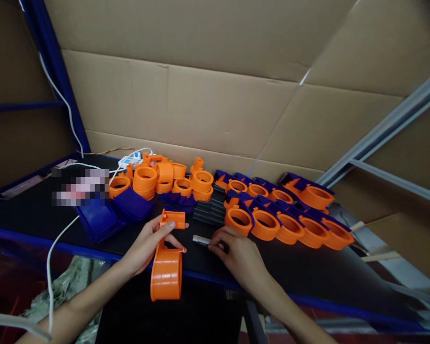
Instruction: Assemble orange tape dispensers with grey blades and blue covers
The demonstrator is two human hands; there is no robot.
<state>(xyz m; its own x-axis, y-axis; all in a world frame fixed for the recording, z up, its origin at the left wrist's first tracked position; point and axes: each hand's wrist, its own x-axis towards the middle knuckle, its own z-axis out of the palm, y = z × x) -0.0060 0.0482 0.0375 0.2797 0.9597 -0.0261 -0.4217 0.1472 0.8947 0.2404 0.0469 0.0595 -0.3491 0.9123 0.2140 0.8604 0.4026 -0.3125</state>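
The left hand (145,244) curls in a grip, thumb (165,231) extended; the right hand (241,252) (fingertips (212,246) pinched) points inward, right of the left hand.

1. I see 1 view, from a camera worn on the person's head.
2. It faces forward and down, over the desk (294,271) to the cardboard wall (200,105) standing behind.
3. It sits close: forearms (93,286) enter from the bottom edge, with the left hand (148,242) and right hand (241,253) lying below mid-frame.
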